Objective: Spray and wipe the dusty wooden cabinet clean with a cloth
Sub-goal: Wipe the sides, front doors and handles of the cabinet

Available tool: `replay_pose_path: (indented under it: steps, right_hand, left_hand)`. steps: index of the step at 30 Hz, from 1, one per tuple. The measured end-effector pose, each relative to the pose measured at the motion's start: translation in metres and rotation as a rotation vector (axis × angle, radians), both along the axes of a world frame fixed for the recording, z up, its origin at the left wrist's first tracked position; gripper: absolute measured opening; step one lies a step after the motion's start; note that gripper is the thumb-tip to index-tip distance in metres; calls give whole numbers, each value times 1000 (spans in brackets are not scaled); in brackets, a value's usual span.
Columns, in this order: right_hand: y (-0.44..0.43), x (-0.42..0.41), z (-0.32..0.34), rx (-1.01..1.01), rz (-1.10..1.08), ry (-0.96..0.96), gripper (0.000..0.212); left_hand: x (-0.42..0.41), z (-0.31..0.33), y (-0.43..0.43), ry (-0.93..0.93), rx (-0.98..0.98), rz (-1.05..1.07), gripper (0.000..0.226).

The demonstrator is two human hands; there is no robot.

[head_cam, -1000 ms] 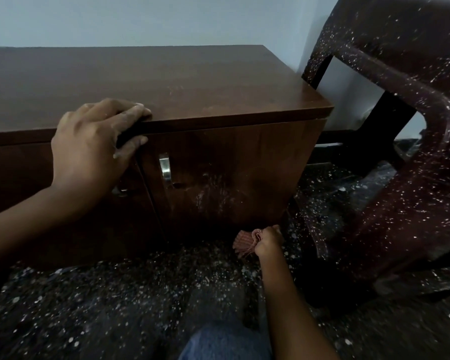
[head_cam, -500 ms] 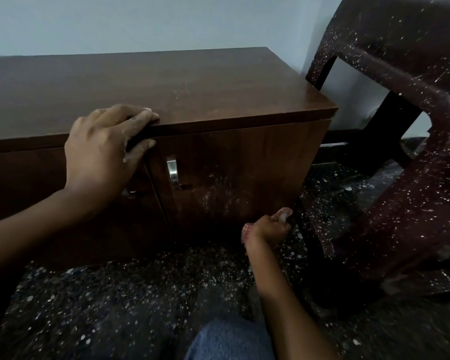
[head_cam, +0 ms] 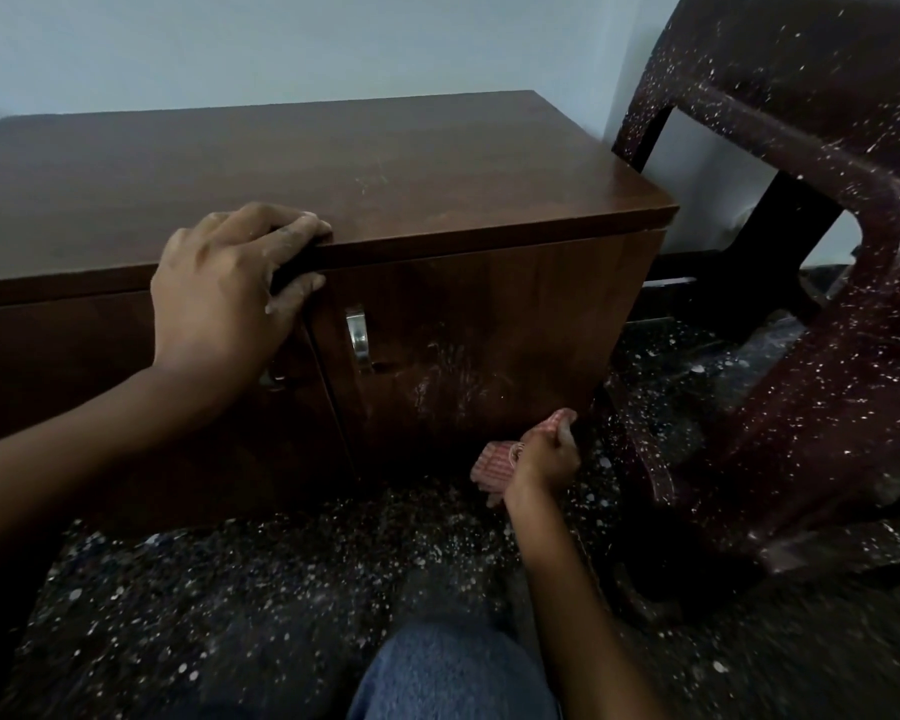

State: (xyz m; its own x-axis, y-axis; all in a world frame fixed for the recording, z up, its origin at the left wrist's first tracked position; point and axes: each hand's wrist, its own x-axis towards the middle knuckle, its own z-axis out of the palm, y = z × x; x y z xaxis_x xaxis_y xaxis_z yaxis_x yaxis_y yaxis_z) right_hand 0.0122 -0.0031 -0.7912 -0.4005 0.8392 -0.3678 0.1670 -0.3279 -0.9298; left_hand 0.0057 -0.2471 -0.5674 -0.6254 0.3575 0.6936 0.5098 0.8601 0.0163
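A dark brown wooden cabinet (head_cam: 411, 163) stands against the pale wall, with a metal handle (head_cam: 357, 335) on its right door. Pale smears of dust mark the lower part of that door (head_cam: 448, 376). My left hand (head_cam: 224, 288) grips the front edge of the cabinet top, fingers over the top and thumb under the lip. My right hand (head_cam: 546, 454) holds a bunched pink checked cloth (head_cam: 494, 465) low against the bottom right corner of the door, near the floor. No spray bottle is in view.
A dark maroon plastic chair (head_cam: 827, 314), speckled with white paint, stands close on the right of the cabinet. The dark floor (head_cam: 230, 589) is speckled too. My knee in blue jeans (head_cam: 453, 672) is at the bottom centre.
My right hand with the cloth went up and right along the door's bottom edge, then came down a little. The left hand kept its grip on the cabinet top.
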Motion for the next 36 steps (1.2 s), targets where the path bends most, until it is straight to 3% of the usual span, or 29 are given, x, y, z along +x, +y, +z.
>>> replay_pose_path:
  steps: [4,6,11,13,18,21,28,36]
  right_hand:
    - [1,10,-12,-268,90,-11,39]
    - [1,15,-22,-307,158,-23,40]
    - [-12,20,-31,-148,228,30,33]
    - [-22,21,-31,-114,265,21,39]
    - [-14,20,-30,-255,176,4,36]
    - [-21,23,-37,-180,184,11,34]
    - [-82,40,-49,-42,453,21,38]
    - [-126,45,-50,99,647,-99,29]
  left_hand:
    - [-1,-1,1,5,3,-8,36]
    - [-1,-1,0,17,1,-8,36]
    - [0,-1,0,23,15,-21,35]
    - [1,-1,1,31,21,-19,35]
    - [0,1,-1,34,7,-15,37]
    - [-1,-1,-2,44,0,-26,37]
    - [-1,-3,-2,59,24,-26,37]
    - [-5,-6,-4,75,37,-46,38]
